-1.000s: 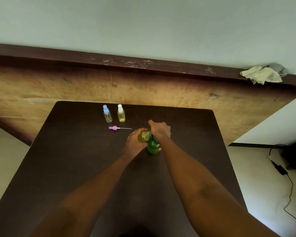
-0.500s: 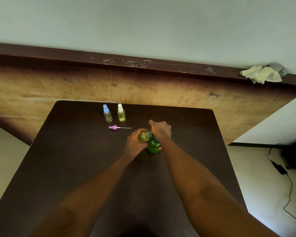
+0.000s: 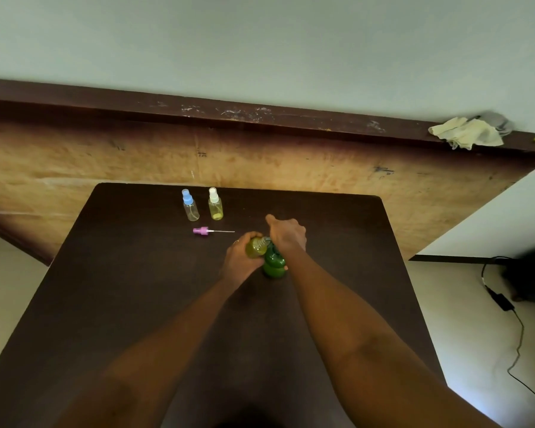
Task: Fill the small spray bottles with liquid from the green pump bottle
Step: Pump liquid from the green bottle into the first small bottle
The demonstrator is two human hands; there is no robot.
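Note:
The green pump bottle stands mid-table. My right hand covers its pump head, fingers curled over the top. My left hand grips a small open spray bottle holding yellowish liquid, tilted with its mouth at the pump's nozzle. A pink spray cap with its thin dip tube lies on the table to the left. Behind it stand two capped small bottles: a blue-capped one that looks nearly clear, and a white-capped one with yellow liquid.
The dark brown table abuts a worn wooden board. A crumpled cloth lies on the ledge at the upper right. A black cable and adapter trail on the floor to the right.

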